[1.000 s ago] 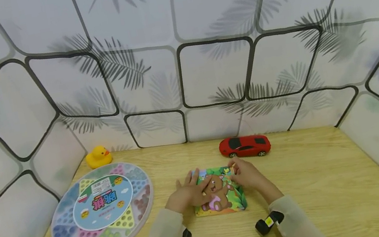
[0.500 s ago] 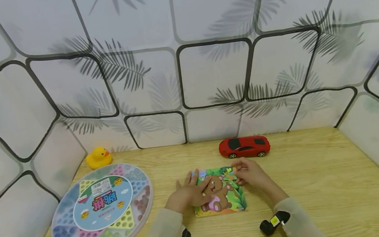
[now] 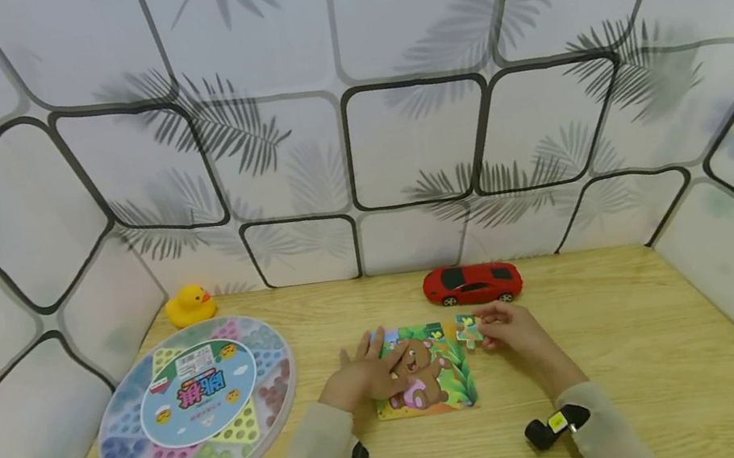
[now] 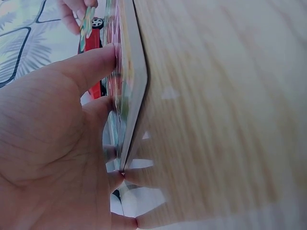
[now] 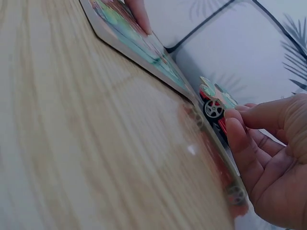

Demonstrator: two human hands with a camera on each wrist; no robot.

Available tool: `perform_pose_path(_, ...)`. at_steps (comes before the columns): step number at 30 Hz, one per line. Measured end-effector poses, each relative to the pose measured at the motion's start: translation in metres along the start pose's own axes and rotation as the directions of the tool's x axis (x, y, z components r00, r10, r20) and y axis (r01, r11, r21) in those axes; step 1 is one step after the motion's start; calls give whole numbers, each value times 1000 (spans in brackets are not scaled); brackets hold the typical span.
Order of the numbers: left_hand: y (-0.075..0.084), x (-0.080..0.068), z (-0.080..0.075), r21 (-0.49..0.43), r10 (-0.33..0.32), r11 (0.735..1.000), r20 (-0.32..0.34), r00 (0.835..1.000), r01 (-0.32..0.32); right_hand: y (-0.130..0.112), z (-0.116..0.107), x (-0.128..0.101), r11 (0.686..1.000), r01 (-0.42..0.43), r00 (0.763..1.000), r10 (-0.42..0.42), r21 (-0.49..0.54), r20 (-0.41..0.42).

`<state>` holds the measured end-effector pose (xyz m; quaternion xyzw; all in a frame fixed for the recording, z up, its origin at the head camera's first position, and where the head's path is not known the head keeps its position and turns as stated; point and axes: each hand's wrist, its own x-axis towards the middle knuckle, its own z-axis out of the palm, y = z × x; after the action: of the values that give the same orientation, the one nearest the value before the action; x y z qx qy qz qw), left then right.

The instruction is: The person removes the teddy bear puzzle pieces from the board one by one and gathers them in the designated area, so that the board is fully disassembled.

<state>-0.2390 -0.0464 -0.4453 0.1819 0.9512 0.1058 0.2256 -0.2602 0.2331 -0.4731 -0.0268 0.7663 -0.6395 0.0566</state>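
A bear jigsaw puzzle [image 3: 426,395] lies in its flat tray on the table. My left hand [image 3: 362,377] rests on its left part, fingers spread and fairly straight; in the left wrist view the thumb [image 4: 93,62] touches the picture. Just right of the puzzle's upper right corner, my right hand [image 3: 513,328] pinches a small puzzle piece [image 3: 468,330] between thumb and fingers. The right wrist view shows this puzzle piece [image 5: 218,94] at the fingertips, raised above the table and apart from the tray [image 5: 139,67].
Behind the puzzle stands a red toy car [image 3: 473,284]. A round Chinese checkers set [image 3: 275,417] lies to the left, with a yellow rubber duck [image 3: 191,306] behind it. A patterned cloth wall [image 3: 297,167] encloses the wooden table [image 3: 655,358] at the back and sides.
My right hand has lifted the puzzle piece from the puzzle's upper right area and moved right with it, clear of the tray. The left hand has stayed in place.
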Motion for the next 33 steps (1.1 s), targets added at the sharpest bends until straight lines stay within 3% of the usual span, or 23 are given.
perform_pose_path(10, 2, -5, -4, -6, 2, 1000, 3, 1000, -2, 0, -16, -3, 999, -35, 999, 34, -31, -22)
perform_pose_path(23, 4, -7, -5, 15, 5, 1000, 17, 1000, -5, 7, -15, 2, 991, -79, 995, 71, -112, -77)
perform_pose_path(33, 2, -4, -1, 19, 15, 1000, -11, 1000, -14, 11, -16, 1, 993, -85, 990, 75, -78, -120)
